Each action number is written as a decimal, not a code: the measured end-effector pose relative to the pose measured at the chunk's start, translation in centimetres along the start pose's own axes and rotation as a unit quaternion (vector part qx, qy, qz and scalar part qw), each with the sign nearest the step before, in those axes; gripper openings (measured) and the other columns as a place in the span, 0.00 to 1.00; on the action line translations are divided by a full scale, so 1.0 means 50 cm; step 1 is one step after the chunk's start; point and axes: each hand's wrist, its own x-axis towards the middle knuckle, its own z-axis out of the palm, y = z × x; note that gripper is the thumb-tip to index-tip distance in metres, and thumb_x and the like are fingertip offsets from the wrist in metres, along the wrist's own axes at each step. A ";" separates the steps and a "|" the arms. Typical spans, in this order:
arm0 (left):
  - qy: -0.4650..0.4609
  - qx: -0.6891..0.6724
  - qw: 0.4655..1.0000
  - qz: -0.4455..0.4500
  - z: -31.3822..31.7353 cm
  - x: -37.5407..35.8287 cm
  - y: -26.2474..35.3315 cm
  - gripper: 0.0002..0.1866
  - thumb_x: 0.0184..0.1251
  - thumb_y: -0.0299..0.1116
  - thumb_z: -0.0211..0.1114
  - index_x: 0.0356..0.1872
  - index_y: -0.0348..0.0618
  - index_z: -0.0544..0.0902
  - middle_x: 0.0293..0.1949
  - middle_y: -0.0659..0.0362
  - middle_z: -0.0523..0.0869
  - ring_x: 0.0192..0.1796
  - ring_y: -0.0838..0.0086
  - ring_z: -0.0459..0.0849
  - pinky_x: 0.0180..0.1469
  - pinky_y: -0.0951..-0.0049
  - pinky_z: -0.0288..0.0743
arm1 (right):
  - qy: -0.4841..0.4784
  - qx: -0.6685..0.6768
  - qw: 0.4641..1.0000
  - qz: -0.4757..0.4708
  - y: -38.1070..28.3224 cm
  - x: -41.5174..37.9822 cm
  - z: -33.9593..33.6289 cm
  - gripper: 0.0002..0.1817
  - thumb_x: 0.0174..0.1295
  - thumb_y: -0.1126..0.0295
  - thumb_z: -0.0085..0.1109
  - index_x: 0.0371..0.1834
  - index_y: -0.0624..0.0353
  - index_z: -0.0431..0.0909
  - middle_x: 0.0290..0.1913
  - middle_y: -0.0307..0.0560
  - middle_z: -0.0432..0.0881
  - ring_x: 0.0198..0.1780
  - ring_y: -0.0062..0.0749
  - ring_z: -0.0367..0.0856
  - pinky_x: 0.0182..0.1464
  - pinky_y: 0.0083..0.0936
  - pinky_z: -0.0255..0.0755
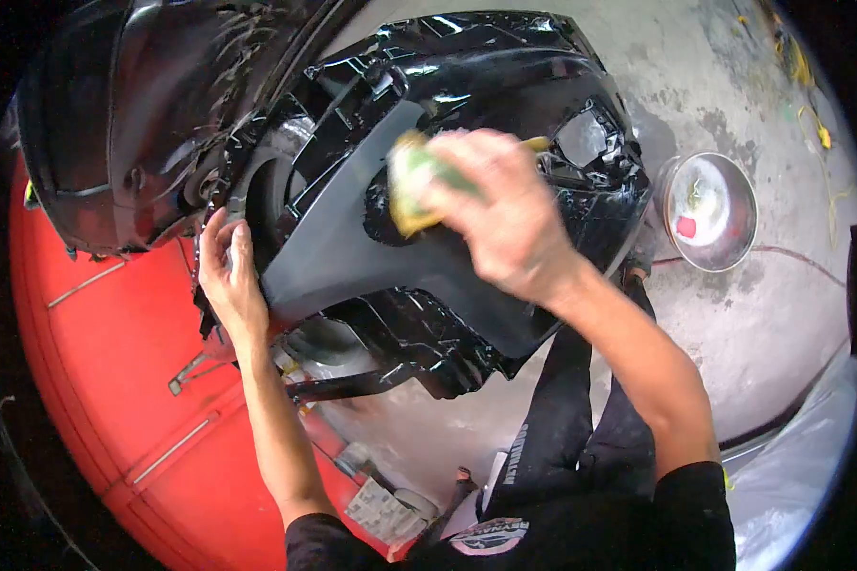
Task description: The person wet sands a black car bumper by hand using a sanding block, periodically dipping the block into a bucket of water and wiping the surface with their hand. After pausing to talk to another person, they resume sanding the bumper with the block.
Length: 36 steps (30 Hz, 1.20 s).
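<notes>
A black car bumper with a dull grey-black outer face and glossy wet-looking parts lies in front of me. My right hand grips a yellow and green sponge over the middle of the bumper, by a dark round opening. Both hand and sponge are blurred by motion. At the bumper's left end, my left hand holds the edge with bent fingers. Part of the bumper is hidden beneath my right hand and forearm.
A metal bowl with whitish suds and a red object stands on the concrete floor at right. Another black car part is at upper left, above a red cabinet. Clear plastic sheeting hangs at lower right. A hose crosses the floor.
</notes>
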 end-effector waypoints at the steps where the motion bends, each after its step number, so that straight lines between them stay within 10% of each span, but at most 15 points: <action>1: 0.000 -0.026 1.000 -0.005 0.002 0.001 -0.008 0.21 0.86 0.37 0.68 0.71 0.36 0.84 0.49 0.58 0.91 0.48 0.77 0.84 0.55 0.73 0.79 | -0.002 0.042 0.999 -0.013 -0.020 0.009 0.012 0.19 0.60 0.71 0.66 0.56 0.55 0.90 0.66 0.55 0.84 0.66 0.54 0.82 0.73 0.53 0.75; 36: 0.017 -0.012 0.999 -0.028 0.005 -0.006 -0.009 0.23 0.81 0.35 0.72 0.71 0.39 0.84 0.56 0.51 0.92 0.61 0.66 0.88 0.71 0.63 0.75 | -0.149 0.078 0.982 -0.082 -0.014 0.121 -0.014 0.23 0.59 0.75 0.65 0.59 0.56 0.88 0.67 0.55 0.85 0.69 0.54 0.82 0.73 0.51 0.74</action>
